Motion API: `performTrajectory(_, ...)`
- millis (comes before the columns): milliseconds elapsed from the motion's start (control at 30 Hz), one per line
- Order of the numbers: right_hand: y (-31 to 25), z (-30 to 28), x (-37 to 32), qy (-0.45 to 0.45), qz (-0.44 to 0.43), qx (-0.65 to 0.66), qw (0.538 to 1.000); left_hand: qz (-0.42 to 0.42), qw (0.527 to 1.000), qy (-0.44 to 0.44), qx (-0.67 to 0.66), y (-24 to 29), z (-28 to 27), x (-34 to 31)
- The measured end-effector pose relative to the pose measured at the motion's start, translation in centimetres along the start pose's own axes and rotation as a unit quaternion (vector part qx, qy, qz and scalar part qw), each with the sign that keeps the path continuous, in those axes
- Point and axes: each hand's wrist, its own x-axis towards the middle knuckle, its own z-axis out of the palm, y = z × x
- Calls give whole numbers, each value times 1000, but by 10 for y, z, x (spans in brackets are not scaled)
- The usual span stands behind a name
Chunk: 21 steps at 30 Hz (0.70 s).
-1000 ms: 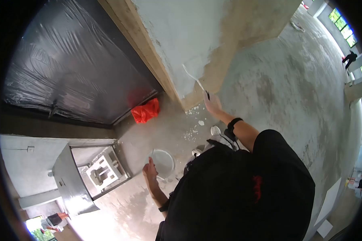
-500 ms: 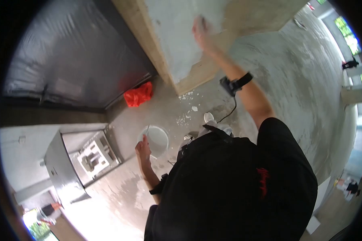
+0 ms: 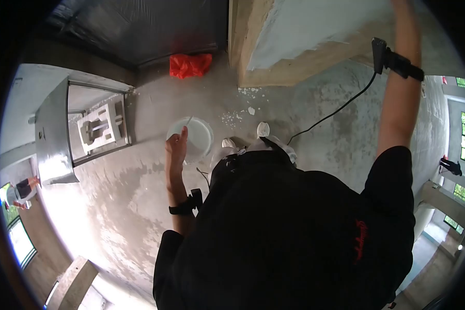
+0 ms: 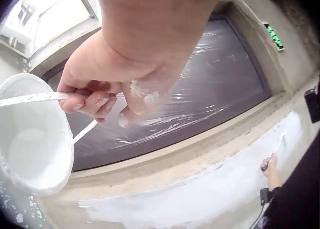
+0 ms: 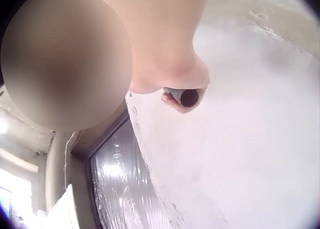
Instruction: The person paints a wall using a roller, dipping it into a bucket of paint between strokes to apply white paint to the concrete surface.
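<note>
My left hand [image 3: 175, 149] grips the wire-like white handle [image 4: 40, 98] of a white bucket [image 4: 37, 144], whose inside is coated white. White smears mark this hand in the left wrist view. My right arm is raised, and the hand lies past the top edge of the head view. In the right wrist view my right hand [image 5: 175, 81] is wrapped round the handle of a paint roller, its hollow butt end [image 5: 190, 98] facing the camera. The left wrist view shows the paint roller [image 4: 278, 145] against the wall [image 4: 200, 199], on its white-coated part.
A door [image 4: 220, 74] under plastic film stands beside the wall. A red plastic bag [image 3: 190, 66] and white flakes [image 3: 237, 116] lie on the floor. An open metal cabinet [image 3: 57, 134] stands left, and a black cable [image 3: 336, 111] hangs from my right wrist. Other people are far off.
My right hand has swung up the wall with the paint roller, out of the head view. My left hand keeps holding the bucket. The head view has turned.
</note>
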Motion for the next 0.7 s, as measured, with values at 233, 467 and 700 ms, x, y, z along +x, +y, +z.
performTrajectory(233,61,-1,-105,-55,26,-70,996,-25,999,9,-30,-17,0,2)
performTrajectory(467,184,-31,-239,-76,77,-170,979,-5,1000,10,-29,-21,-4,-2)
performTrajectory(700,280,-56,-356,-120,238,-244,933,-65,997,16,-36,-11,-9,-11)
